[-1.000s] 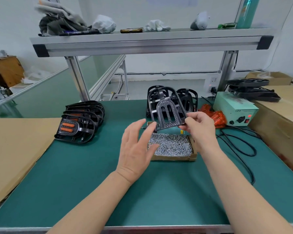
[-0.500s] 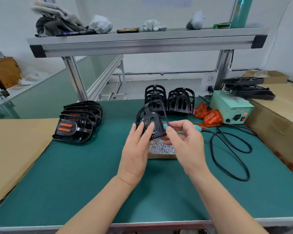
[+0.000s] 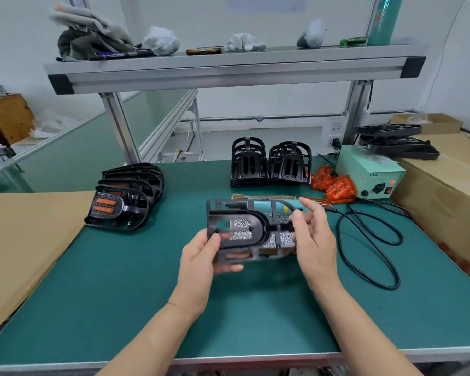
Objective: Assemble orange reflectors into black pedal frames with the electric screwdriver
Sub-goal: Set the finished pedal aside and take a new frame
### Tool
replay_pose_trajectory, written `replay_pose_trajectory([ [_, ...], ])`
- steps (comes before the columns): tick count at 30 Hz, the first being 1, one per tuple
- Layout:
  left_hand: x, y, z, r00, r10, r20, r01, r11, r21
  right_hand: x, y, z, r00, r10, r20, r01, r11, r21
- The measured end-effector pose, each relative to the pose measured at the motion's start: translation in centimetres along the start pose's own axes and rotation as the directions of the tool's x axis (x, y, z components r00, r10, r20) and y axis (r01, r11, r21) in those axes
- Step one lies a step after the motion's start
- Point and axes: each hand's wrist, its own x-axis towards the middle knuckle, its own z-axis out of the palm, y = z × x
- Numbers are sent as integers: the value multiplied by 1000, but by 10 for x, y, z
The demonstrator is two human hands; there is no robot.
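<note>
The left hand (image 3: 201, 256) pinches the black pedal frame (image 3: 236, 214) at its left end, thumb on top and fingers curled beneath. The right hand (image 3: 314, 240) is at the frame's right end with its fingers loosely spread, and contact is unclear. The teal electric screwdriver (image 3: 266, 207) lies just beyond the fingertips.

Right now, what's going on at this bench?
A person holds a black pedal frame above the bench: the left hand grips its left end, and the right hand is at its right end, grip unclear. No reflector is fitted in it yet. The electric screwdriver lies untouched on the screw box behind. Loose orange reflectors sit at back right, and finished pedals are stacked at left.
</note>
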Motion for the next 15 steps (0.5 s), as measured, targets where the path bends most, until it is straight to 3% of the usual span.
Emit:
replay_pose_trajectory([
  [4,-8,-14,-6,991,-127,42,126,992,17,0,8,-8,997,-24,76,28,998,-53],
  [6,-9,-19,-8,987,-160,26,156,982,110,0,12,-10,993,-17,114,31,993,-117],
  [11,-5,-18,-16,994,89,-65,-39,835,549,0,17,-16,985,63,162,-39,989,-145],
  [15,8,-22,-26,978,142,-153,-9,762,647,-5,16,-17,977,39,210,13,970,-244],
])
